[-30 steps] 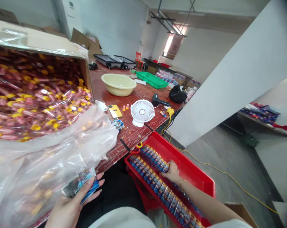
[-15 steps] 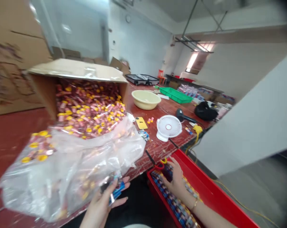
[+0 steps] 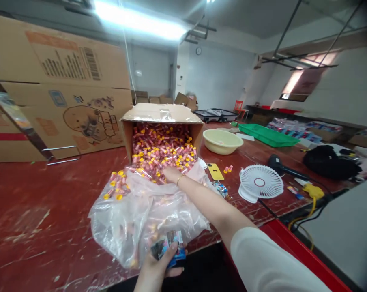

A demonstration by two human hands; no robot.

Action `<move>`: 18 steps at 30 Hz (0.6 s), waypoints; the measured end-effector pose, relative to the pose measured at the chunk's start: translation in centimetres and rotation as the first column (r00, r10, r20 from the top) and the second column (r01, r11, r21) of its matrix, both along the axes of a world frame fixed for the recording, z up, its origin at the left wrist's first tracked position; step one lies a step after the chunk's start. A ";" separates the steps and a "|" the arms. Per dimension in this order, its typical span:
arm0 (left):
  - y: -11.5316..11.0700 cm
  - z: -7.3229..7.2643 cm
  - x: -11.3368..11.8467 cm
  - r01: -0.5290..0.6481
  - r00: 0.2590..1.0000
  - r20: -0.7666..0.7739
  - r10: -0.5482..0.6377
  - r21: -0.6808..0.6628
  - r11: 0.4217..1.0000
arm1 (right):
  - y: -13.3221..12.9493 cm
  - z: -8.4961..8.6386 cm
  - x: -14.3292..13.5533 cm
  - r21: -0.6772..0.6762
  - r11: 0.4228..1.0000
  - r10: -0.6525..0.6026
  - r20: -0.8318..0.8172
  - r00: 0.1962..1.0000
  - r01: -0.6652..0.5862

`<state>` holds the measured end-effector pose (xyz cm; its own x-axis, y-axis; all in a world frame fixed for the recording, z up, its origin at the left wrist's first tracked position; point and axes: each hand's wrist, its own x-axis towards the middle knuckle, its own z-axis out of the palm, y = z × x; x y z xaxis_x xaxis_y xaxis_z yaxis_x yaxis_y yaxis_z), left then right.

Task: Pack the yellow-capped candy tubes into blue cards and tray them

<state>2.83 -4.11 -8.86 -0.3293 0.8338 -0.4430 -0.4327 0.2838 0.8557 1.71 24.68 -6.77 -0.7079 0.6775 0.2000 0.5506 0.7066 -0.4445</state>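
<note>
The left hand (image 3: 159,263) stays clamped on blue packets (image 3: 179,255) near the plastic bag (image 3: 116,231). Pink tubes (image 3: 147,162) fill the carton (image 3: 163,113); the right hand (image 3: 172,175), grip impossible to tell, is now among them, having left the red tray (image 3: 295,248).

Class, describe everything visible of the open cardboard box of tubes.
The cardboard box is brownish, with shiny tape on its paler top. It sits on the red table, its open side facing the camera. Small pinkish tubes with yellow caps lie heaped inside. Cloudy plastic spreads out in front, hiding its lower edge. The right hand is among the tubes.
</note>
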 end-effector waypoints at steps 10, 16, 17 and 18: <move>0.0 0.0 0.0 -0.012 1.000 -0.004 0.012 0.035 0.999 | -5.6 2.0 9.1 -0.059 0.996 -0.079 -0.408 0.910 0.060; 0.1 0.1 1.0 0.037 0.999 0.012 -0.038 0.057 0.998 | -12.8 2.5 16.6 -0.274 0.943 -0.056 -0.686 0.725 -0.187; 0.2 0.1 1.3 0.066 0.998 0.017 -0.067 0.049 0.997 | -13.5 2.6 17.3 -0.298 0.931 -0.070 -0.710 0.700 -0.210; 0.3 0.2 1.5 0.089 0.996 0.015 -0.090 0.040 0.995 | -14.1 2.6 17.9 -0.304 0.928 -0.076 -0.717 0.693 -0.213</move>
